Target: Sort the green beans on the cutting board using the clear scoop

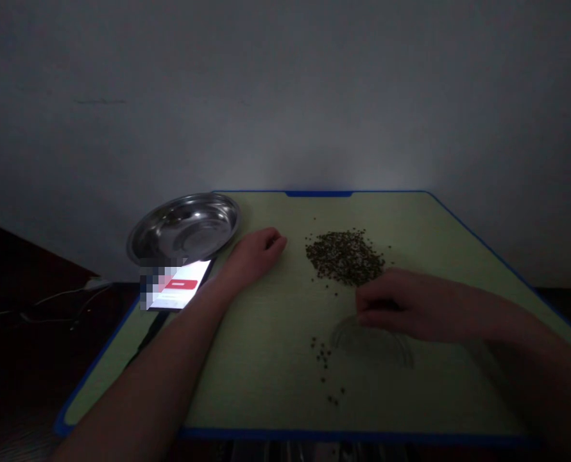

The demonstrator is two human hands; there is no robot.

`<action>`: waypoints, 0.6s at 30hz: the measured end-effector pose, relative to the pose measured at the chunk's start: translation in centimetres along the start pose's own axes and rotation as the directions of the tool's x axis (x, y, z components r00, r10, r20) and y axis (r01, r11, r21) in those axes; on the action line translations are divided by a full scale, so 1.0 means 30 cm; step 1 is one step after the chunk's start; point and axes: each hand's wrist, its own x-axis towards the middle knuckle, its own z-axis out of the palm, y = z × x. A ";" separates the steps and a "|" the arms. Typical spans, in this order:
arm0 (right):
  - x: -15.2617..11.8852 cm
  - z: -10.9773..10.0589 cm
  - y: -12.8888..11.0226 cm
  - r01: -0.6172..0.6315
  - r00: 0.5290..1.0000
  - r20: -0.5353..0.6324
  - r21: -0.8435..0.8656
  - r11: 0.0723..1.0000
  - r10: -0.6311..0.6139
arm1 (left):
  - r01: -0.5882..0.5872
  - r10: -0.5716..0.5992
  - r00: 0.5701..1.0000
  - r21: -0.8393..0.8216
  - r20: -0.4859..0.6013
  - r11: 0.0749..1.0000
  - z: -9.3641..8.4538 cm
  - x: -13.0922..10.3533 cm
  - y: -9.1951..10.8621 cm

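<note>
My left hand (pixel 262 250) rests on the pale green tabletop with its fingers loosely curled, nothing showing in them. To its right lies a spread pile of small dark round grains (pixel 346 256), resembling peppercorns. My right hand (pixel 386 303) is near the pile's front right edge, thumb and fingers pinched together; whatever they hold, if anything, cannot be made out. Under and in front of that hand is a clear round dish (pixel 372 346), partly covered by it and faint in the dim light. Several loose grains (pixel 323 356) are scattered left of the dish.
A shiny metal basin (pixel 189 228) stands at the table's back left, over one end of a lit phone (pixel 177 292) near my left forearm. The green table (pixel 266 378) has a blue rim and meets a grey wall (pixel 285 96). White cables (pixel 68 292) lie at the left.
</note>
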 end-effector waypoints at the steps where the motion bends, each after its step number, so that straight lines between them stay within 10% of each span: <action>1: -0.004 0.000 -0.001 0.001 0.999 0.039 -0.006 1.000 -0.001 | 0.005 -0.005 1.000 0.000 -0.001 1.000 0.000 0.000 0.002; 18: 0.015 0.002 0.031 -0.007 1.000 0.020 -0.004 1.000 0.008 | -0.016 0.016 1.000 0.002 -0.009 1.000 0.000 0.002 0.001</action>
